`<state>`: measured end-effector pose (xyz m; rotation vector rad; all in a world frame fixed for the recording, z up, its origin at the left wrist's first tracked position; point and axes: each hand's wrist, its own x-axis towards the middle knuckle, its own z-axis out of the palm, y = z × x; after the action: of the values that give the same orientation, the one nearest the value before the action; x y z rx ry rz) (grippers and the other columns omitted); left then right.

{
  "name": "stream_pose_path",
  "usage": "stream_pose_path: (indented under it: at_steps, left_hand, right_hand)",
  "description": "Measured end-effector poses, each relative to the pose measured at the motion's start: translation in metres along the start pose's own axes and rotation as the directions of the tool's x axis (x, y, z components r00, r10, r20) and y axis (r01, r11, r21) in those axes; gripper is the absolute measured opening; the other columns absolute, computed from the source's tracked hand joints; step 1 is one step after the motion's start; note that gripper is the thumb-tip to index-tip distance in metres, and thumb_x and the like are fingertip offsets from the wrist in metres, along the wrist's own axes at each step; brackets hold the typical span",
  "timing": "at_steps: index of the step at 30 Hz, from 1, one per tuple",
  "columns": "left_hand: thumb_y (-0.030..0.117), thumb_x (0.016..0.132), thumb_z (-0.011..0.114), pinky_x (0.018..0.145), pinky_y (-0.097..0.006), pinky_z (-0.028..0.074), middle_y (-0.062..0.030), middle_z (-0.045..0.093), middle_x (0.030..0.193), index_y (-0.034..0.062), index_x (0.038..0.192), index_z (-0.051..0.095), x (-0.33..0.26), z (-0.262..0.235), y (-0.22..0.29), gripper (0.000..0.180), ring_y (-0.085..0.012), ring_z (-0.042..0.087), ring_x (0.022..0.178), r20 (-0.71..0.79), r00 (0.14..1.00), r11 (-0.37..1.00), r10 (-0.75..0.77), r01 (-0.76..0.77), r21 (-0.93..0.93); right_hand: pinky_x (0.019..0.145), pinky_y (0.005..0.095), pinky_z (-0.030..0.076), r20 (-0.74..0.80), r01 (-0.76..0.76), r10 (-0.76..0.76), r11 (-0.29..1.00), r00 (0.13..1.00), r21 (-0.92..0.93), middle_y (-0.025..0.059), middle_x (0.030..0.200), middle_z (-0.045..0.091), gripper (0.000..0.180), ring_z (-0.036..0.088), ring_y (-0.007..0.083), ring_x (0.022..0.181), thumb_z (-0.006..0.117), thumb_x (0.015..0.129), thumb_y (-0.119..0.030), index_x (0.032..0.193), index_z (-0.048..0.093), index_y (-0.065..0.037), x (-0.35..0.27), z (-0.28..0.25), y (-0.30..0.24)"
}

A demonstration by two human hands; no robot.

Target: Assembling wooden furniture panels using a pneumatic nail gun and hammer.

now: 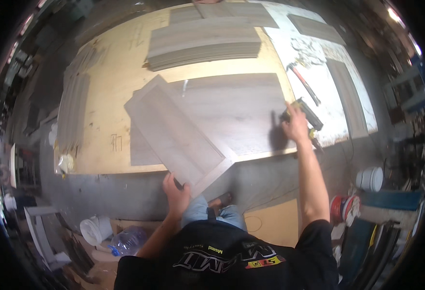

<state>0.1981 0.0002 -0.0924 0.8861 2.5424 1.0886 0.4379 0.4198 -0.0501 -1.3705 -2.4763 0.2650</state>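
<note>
Gripping one grey, wood-grained, framed panel [174, 128]: left hand [177, 193]. Right hand [295, 125] clamped on one yellow-black tool [311, 115]; one hammer [306, 84].

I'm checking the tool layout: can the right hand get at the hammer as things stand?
Probably, once free: the right hand holds a yellow-and-black power tool, but the hammer lies close by with nothing seen covering it.

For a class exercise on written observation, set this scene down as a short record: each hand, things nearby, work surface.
Left hand: holding the near end of a grey-brown framed wooden panel
Right hand: holding a black-and-yellow power tool
Beneath panel: flat grey-brown rectangular board
Beyond board: stacked grey-brown flat pieces
Toward the right: red-handled hammer
Work surface: pale yellow tabletop
</note>
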Motion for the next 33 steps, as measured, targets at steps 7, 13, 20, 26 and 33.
stream_pose_path:
  at_steps: [7,13,20,26,33]
  left_hand:
    - [0.012,0.094,0.060,0.097,-0.037,0.049,-0.0096,0.056,0.126,0.0040,0.143,0.047,-0.023,0.011,0.013,0.052,-0.0221,0.060,0.111,0.426,0.748,0.377,-0.509,0.638,-0.671]
    - [0.029,0.098,0.060,0.096,-0.043,0.053,-0.0099,0.054,0.133,0.0091,0.133,0.050,-0.045,0.041,0.039,0.042,-0.0245,0.059,0.114,0.762,0.492,0.088,-0.422,0.858,-0.506]
    - [0.032,0.095,0.069,0.102,-0.042,0.050,-0.0148,0.065,0.134,0.0052,0.129,0.065,0.014,0.017,0.067,0.044,-0.0295,0.060,0.126,0.690,0.714,0.947,0.120,0.126,-0.296]
    - [0.029,0.080,0.080,0.115,-0.050,0.038,-0.0183,0.051,0.146,0.0125,0.139,0.059,0.152,-0.067,-0.025,0.065,-0.0382,0.044,0.138,0.188,0.971,0.904,0.146,-0.208,0.372]
    - [0.018,0.080,0.084,0.107,-0.044,0.046,-0.0185,0.054,0.137,0.0116,0.145,0.053,0.237,-0.110,-0.089,0.073,-0.0383,0.051,0.128,0.423,0.875,0.903,0.236,-0.358,0.237]
  right_hand:
    - [0.099,0.0475,0.051,0.486,-0.021,-0.190,0.918,0.853,0.395,0.0251,0.119,0.067,0.046,0.062,0.0429,0.116,0.066,0.090,-0.031,0.127,0.068,-0.005,-0.075,0.070,-0.145]
    - [0.093,0.0533,0.049,0.249,0.104,-0.115,0.993,0.962,0.059,0.0143,0.111,0.068,0.040,0.063,0.0350,0.110,0.069,0.084,-0.023,0.123,0.068,-0.016,-0.072,0.049,-0.127]
    - [0.105,0.0458,0.046,0.059,-0.193,0.184,0.922,0.981,0.335,0.0220,0.132,0.060,0.055,0.058,0.0395,0.122,0.071,0.086,-0.014,0.138,0.059,-0.003,-0.114,0.012,-0.058]
    - [0.103,0.0423,0.048,0.246,-0.120,0.014,0.898,0.969,0.423,0.0222,0.131,0.059,0.069,0.059,0.0361,0.122,0.077,0.078,-0.009,0.143,0.055,-0.004,-0.195,0.023,-0.059]
    - [0.094,0.0420,0.054,0.179,-0.191,0.160,0.966,0.971,0.173,0.0171,0.124,0.064,0.063,0.063,0.0382,0.113,0.080,0.077,-0.004,0.137,0.061,-0.010,-0.194,0.002,-0.108]
